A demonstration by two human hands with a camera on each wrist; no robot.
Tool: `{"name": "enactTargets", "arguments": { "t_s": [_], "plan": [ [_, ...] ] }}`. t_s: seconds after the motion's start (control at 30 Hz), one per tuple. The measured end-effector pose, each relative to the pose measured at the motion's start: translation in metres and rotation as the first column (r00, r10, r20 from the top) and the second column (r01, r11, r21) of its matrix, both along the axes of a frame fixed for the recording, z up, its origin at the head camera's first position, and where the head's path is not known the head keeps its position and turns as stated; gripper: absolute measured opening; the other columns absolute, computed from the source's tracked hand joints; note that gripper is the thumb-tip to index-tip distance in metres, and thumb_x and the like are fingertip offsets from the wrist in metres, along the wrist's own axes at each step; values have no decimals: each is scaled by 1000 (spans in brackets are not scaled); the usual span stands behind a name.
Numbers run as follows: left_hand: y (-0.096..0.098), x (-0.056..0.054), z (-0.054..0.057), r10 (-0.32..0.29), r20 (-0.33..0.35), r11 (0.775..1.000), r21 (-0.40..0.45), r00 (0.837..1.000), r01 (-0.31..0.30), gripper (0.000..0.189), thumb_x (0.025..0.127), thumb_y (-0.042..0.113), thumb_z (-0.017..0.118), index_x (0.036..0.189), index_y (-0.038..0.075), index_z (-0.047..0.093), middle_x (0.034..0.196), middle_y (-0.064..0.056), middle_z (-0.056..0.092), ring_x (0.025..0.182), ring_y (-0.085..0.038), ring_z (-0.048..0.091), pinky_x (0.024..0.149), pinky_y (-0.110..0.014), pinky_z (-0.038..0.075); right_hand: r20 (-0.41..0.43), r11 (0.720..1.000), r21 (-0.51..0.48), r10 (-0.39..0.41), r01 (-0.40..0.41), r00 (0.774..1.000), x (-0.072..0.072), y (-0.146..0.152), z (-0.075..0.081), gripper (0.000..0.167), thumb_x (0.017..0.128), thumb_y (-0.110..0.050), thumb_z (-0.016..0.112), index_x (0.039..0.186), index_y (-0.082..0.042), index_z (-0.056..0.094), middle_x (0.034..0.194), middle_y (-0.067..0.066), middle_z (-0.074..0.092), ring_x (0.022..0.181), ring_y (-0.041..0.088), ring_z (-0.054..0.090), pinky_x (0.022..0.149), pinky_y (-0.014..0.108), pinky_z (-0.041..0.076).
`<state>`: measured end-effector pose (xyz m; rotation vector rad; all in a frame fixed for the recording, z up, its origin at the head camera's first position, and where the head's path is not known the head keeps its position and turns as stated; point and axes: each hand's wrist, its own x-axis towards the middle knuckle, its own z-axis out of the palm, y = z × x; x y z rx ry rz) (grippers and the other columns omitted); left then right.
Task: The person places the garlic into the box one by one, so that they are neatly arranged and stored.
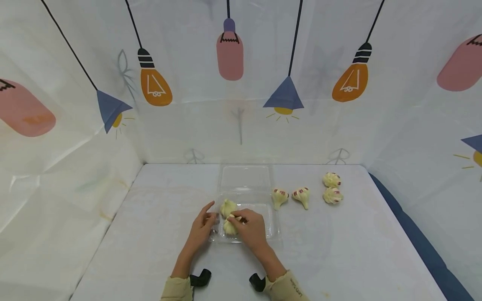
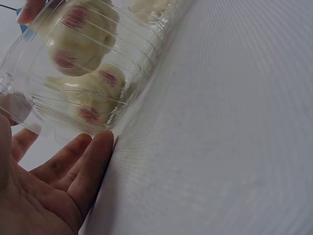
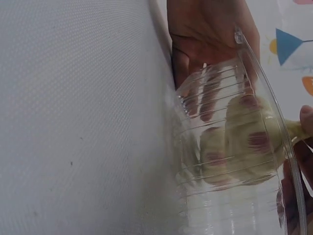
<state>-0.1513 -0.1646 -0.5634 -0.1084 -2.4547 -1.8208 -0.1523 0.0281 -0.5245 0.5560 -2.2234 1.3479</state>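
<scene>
A clear plastic clamshell box (image 1: 276, 228) lies on the table with its lid (image 1: 245, 177) folded back. Inside its left half, one pale garlic bulb (image 1: 228, 206) sits behind another garlic bulb (image 1: 229, 228). My right hand (image 1: 253, 230) pinches the neck of the nearer bulb between thumb and fingers; the right wrist view shows that neck (image 3: 295, 129) above the rim. At the box's left side is my left hand (image 1: 201, 228), its relaxed fingers touching the wall. Reddish marks show on the bulbs through the ribbed plastic in both wrist views.
Right of the box, two garlic bulbs (image 1: 280, 198) (image 1: 301, 197) lie side by side. Farther right are two more garlic bulbs (image 1: 332, 179) (image 1: 333, 195), one behind the other. A white curtain (image 1: 256, 125) printed with lamps surrounds the white table (image 1: 339, 251).
</scene>
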Motion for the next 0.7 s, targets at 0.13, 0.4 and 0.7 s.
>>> {"name": "enactTargets", "arguments": {
  "t_s": [0.13, 0.4, 0.7],
  "plan": [
    [0, -1, -4, 1, -1, 1000, 3, 1000, -1, 47, 102, 23, 54, 146, 13, 43, 109, -18, 65, 90, -27, 66, 69, -29, 48, 19, 1000, 9, 11, -11, 1000, 1, -1, -1, 16, 74, -14, 85, 87, -9, 77, 76, -5, 69, 63, 3, 57, 57, 20, 48],
    [5, 8, 20, -26, -12, 1000, 14, 1000, 26, 46, 102, 14, 53, 145, 3, 41, 110, -26, 63, 90, -35, 65, 66, -29, 47, 39, 998, 29, 48, -49, 998, 0, -2, -1, 15, 75, -10, 84, 88, -6, 77, 78, -2, 69, 65, 5, 59, 58, 21, 50],
    [2, 2, 3, 7, -22, 1000, -9, 1000, -7, 46, 102, 20, 54, 145, 9, 44, 107, -17, 65, 88, -26, 65, 66, -29, 47, 18, 994, 62, 94, -94, 995, 2, -6, -1, 15, 76, -11, 83, 88, -6, 77, 79, -2, 70, 68, 6, 62, 60, 25, 52]
  ]
}}
